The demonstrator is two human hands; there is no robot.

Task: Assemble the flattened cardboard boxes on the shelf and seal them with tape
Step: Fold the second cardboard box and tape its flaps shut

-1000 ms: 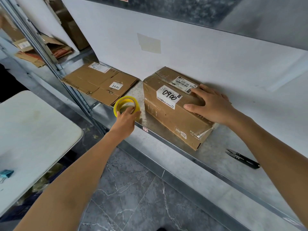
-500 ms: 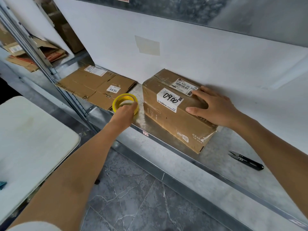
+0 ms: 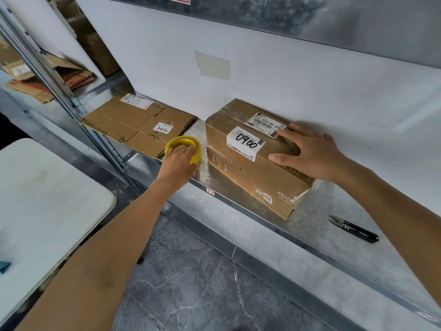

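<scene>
An assembled cardboard box (image 3: 248, 173) labelled 0900 stands on the metal shelf (image 3: 298, 225), its seams taped. My right hand (image 3: 307, 151) lies flat on its top with the fingers spread. To the left of the box, my left hand (image 3: 177, 161) holds a yellow tape roll (image 3: 185, 142) that sits low on the shelf near its front edge. A stack of flattened cardboard boxes (image 3: 133, 125), one labelled 3436, lies further left on the shelf.
Black thread snips (image 3: 353, 229) lie on the shelf right of the box. A white table (image 3: 47, 199) stands at the left, below the shelf. More flattened cardboard (image 3: 47, 80) lies on the neighbouring shelf beyond the metal upright (image 3: 59, 87). Grey floor tiles run below.
My left hand has lowered the tape roll from upright in the air down onto the shelf beside the box. My right hand has stayed on the box top.
</scene>
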